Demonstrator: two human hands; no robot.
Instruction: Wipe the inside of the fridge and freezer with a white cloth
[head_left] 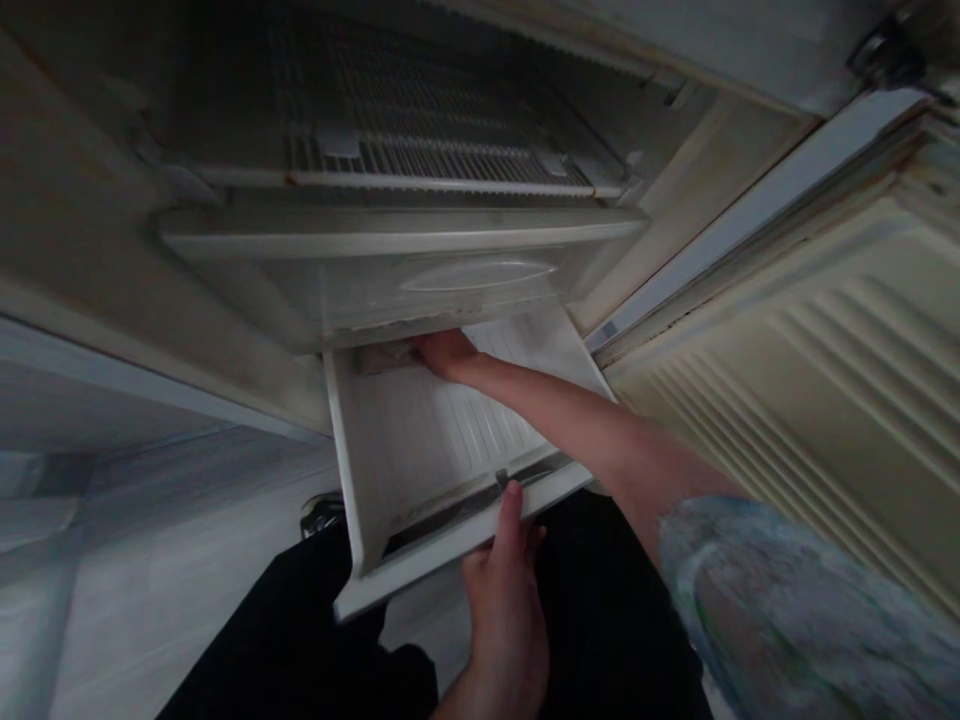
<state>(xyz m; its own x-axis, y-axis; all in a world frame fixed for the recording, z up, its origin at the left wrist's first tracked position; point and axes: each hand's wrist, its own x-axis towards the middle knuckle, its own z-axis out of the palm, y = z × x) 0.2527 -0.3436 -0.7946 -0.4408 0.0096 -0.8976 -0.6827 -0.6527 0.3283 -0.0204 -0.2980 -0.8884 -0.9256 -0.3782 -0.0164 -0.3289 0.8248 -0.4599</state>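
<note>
A white refrigerator drawer [450, 430] is pulled out in front of me. My left hand [510, 570] grips its front edge from below, thumb laid over the top. Deep inside, my right hand [448, 354] reaches to the back of the drawer, under the drawer above. Its fingers look curled and are partly hidden. They meet a pale, see-through piece [386, 356] in the rear left corner, whose kind I cannot make out.
Above is a closed clear-fronted drawer [480, 275], with a wire shelf [450, 125] higher up. The open ribbed door [810, 350] stands close on the right. My dark-clothed legs [292, 630] flank the pulled-out drawer; pale floor [195, 560] shows at left.
</note>
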